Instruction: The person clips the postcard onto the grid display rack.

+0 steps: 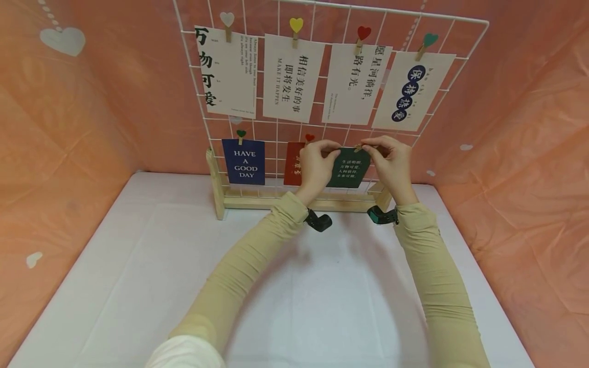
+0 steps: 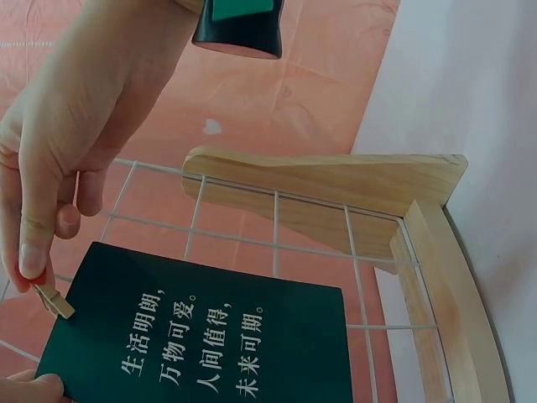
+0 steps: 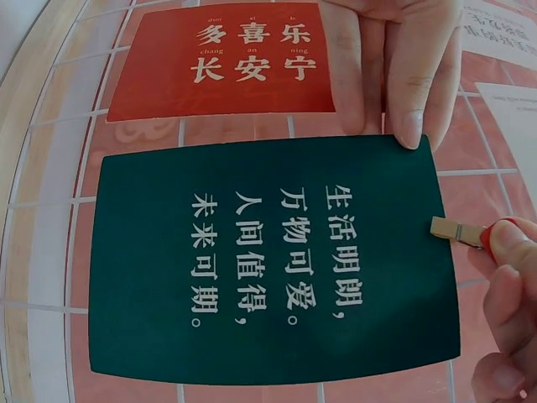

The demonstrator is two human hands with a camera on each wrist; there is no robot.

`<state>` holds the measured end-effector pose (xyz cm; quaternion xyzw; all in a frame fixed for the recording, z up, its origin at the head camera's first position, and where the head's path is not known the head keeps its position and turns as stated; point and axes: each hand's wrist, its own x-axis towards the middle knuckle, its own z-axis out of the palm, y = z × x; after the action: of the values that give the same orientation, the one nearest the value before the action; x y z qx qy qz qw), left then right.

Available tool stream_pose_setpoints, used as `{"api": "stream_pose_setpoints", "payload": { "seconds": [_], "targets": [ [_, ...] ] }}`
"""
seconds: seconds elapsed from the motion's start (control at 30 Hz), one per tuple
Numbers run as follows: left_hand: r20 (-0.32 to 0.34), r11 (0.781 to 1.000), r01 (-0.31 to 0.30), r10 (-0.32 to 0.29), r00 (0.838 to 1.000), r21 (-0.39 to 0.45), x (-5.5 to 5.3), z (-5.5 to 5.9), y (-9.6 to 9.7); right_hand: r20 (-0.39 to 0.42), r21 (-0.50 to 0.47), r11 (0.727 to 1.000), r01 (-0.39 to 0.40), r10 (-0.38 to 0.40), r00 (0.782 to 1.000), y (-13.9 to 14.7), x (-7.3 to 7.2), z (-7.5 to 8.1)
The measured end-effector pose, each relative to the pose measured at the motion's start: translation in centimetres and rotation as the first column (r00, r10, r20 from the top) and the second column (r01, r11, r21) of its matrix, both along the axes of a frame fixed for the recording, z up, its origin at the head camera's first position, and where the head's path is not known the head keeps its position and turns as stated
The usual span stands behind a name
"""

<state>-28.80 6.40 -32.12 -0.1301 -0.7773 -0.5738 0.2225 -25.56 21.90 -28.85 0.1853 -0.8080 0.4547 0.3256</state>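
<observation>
A dark green card (image 1: pixel 348 171) with white lettering lies against the lower right of a white wire grid (image 1: pixel 277 131). My left hand (image 1: pixel 316 164) pinches its top left corner between thumb and fingers. At the card's top edge, my right hand (image 1: pixel 391 162) pinches a small wooden clothespin (image 3: pixel 457 230) with a red end. In the right wrist view the clothespin's tip overlaps the card's edge. Behind my left hand hangs a red card (image 3: pixel 222 63), partly hidden in the head view.
Above, several white cards hang from heart-topped clips, among them one with blue circles (image 1: pixel 414 92). A blue card (image 1: pixel 244 162) hangs at lower left. The grid stands in a wooden base (image 1: pixel 248 203) on a white table (image 1: pixel 184 245), with pink cloth (image 1: pixel 152 92) behind.
</observation>
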Motion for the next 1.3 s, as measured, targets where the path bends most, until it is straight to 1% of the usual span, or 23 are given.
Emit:
{"api": "stream_pose_setpoints", "payload": {
  "seconds": [0.07,0.27,0.4,0.67,0.83,1.07,1.3],
  "targets": [
    [0.002,1.000,-0.005,0.005,1.000,0.005,0.0,0.0,0.1,-0.010,0.015,1.000,0.003,-0.003,1.000,0.2,-0.3,-0.2],
    [-0.012,1.000,-0.022,0.022,1.000,0.016,0.0,0.0,0.4,-0.005,0.056,0.998,0.032,-0.032,0.999,1.5,-2.3,-1.7],
    [-0.013,0.999,-0.031,0.031,0.999,0.017,0.1,0.0,0.4,0.010,0.088,0.995,0.047,-0.048,0.999,1.5,-2.6,-1.8],
    [-0.025,0.999,-0.048,0.048,0.999,0.016,0.1,-0.3,0.3,0.004,0.113,0.992,0.052,-0.053,0.999,1.0,-2.7,-1.7],
    [-0.030,0.998,-0.053,0.053,0.998,0.021,-0.1,-0.5,0.3,0.015,0.123,0.990,0.072,-0.074,0.997,0.8,-2.7,-1.9],
    [-0.045,0.999,-0.038,0.040,0.998,0.035,-0.1,-0.7,0.2,0.022,0.118,0.988,0.103,-0.106,0.994,0.9,-2.7,-2.4],
    [-0.030,0.998,-0.021,0.023,0.999,0.052,0.1,-0.9,0.1,0.030,0.067,0.995,0.068,-0.070,0.997,1.1,-2.1,-2.8]
  ]
}}
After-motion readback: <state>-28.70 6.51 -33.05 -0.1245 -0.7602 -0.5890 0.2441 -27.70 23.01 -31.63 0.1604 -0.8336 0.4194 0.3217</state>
